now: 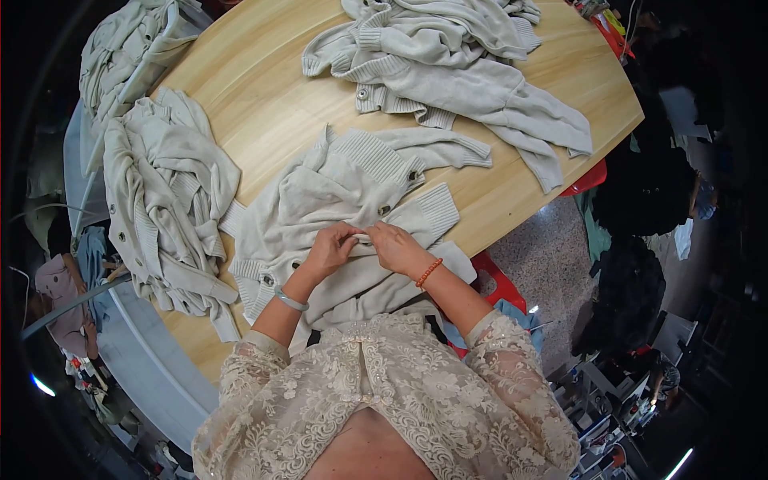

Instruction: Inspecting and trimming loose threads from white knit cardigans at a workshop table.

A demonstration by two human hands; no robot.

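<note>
A pale grey knitted cardigan [312, 188] with ribbed edges and dark round buttons lies spread in front of me on the wooden table. My left hand [330, 248], with a bangle at the wrist, pinches the cardigan's front near its middle. Close against it, my right hand [396, 248], wearing an orange bead bracelet [430, 273], also has its fingers closed on the knit. The fingertips of both hands nearly meet there. Whether a button is between them is hidden. One button [383, 210] shows just above my right hand.
More pale cardigans form a pile [448, 56] at the far side and a heap [168, 192] at the left. Behind that heap, a bin [152, 60] holds similar garments. A red stool [500, 284] stands by the right table edge. Dark garments [644, 176] hang farther right.
</note>
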